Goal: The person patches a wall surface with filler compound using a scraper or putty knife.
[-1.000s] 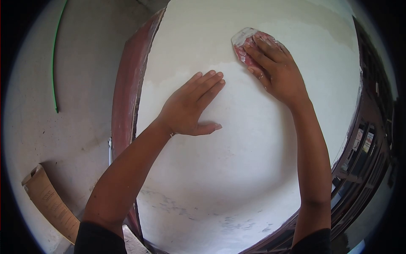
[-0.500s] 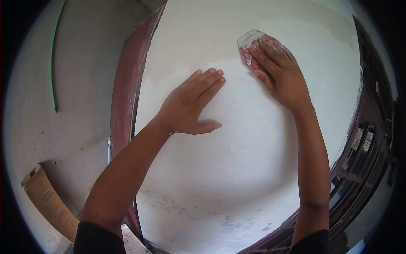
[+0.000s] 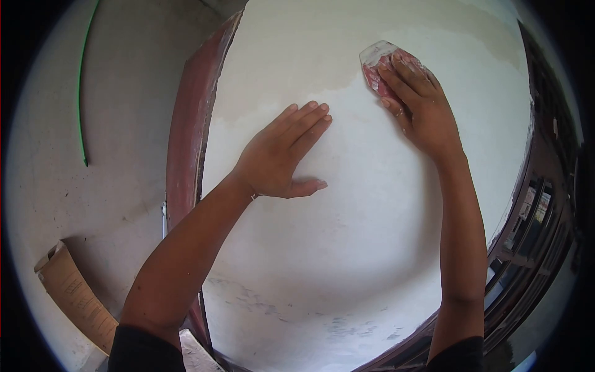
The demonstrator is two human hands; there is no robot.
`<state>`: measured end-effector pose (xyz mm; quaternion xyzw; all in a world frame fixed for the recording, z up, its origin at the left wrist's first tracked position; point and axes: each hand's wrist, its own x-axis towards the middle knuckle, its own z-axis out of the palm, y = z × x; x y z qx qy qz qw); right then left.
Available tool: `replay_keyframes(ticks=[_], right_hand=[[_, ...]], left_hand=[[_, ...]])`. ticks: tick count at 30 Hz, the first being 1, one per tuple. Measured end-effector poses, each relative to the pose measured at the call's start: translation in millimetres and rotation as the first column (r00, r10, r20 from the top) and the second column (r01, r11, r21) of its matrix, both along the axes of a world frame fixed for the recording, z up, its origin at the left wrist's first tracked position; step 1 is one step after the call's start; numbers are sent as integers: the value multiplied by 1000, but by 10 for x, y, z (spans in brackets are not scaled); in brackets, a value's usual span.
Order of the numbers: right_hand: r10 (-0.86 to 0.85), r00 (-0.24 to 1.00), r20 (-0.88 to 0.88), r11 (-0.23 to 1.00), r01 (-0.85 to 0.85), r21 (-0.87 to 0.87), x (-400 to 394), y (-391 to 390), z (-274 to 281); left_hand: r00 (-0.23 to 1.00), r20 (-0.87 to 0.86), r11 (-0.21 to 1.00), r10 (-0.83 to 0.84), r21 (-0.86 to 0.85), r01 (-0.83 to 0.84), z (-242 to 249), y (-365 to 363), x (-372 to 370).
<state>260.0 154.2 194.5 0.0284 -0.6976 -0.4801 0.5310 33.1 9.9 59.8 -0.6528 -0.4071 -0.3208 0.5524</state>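
My right hand [image 3: 427, 115] is closed over a red sanding block [image 3: 375, 69], its face streaked with white dust. It presses the block against the upper part of a white wall surface [image 3: 372, 211]. Part of the block is hidden under my fingers. Lower and to the left, my left hand [image 3: 282, 152] lies flat on the same surface, thumb spread from the fingers and nothing in it. A damp-looking, darker band [image 3: 297, 62] runs along the top of the white surface, just above my left fingertips.
A reddish-brown wooden frame [image 3: 189, 124] borders the surface on the left. Beyond it are a grey wall [image 3: 43, 142], a hanging green strip [image 3: 80, 93] and a brown cardboard piece [image 3: 77, 297]. Dark window-like bars [image 3: 527, 235] line the right side.
My right hand has slid a little to the right with the sanding block. The left hand stays in the same place on the surface, and the view has shifted slightly.
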Motion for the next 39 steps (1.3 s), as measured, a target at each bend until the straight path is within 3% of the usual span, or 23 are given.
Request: replay_keyframes(ticks=[5, 10, 26, 39], right_hand=[[10, 1000, 5, 999, -10, 34, 174, 93, -64], [2, 995, -97, 996, 7, 88, 24, -25, 174], [-27, 994, -109, 999, 31, 31, 93, 66, 42], [64, 988, -139, 996, -54, 77, 61, 54, 37]], left_hand=[[1000, 1, 1000, -6, 12, 6, -6, 18, -6], [1000, 7, 1000, -5, -6, 5, 1, 1, 0], [1000, 4, 1000, -12, 11, 12, -8, 9, -3], [1000, 16, 1000, 27, 4, -27, -11, 7, 0]])
